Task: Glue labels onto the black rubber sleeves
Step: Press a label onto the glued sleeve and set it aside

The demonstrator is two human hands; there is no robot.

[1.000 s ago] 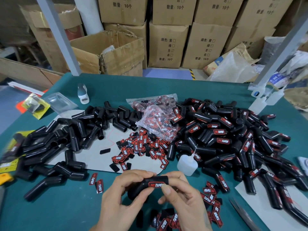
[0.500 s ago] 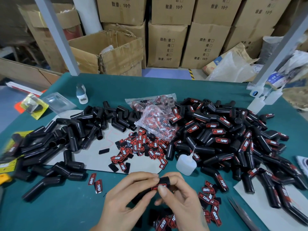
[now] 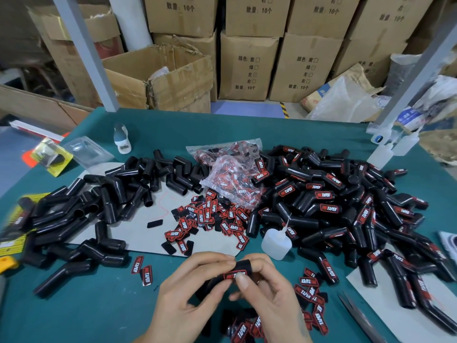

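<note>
Near the table's front edge I hold one black rubber sleeve [image 3: 243, 266] between both hands. My left hand [image 3: 190, 293] grips it from the left. My right hand [image 3: 269, 293] grips it from the right, its thumb pressing on the red label [image 3: 231, 276] on the sleeve. Unlabelled black sleeves [image 3: 103, 209] lie heaped on the left. Labelled sleeves [image 3: 333, 209] are piled on the right. Loose red labels [image 3: 210, 219] are scattered in the middle, more labels [image 3: 309, 293] lie by my right hand. A small white glue bottle [image 3: 275, 243] stands just beyond my hands.
A clear bag of labels [image 3: 230, 174] lies mid-table. Grey card sheets [image 3: 158, 233] sit under the piles on the teal table [image 3: 74, 313]. Scissors [image 3: 358, 315] lie front right. A white bottle [image 3: 121, 139] stands at the back left, cardboard boxes [image 3: 247, 65] behind.
Both hands have turned the sleeve a little and drawn closer together; my right thumb has slid along the label. The rest of the table is unchanged.
</note>
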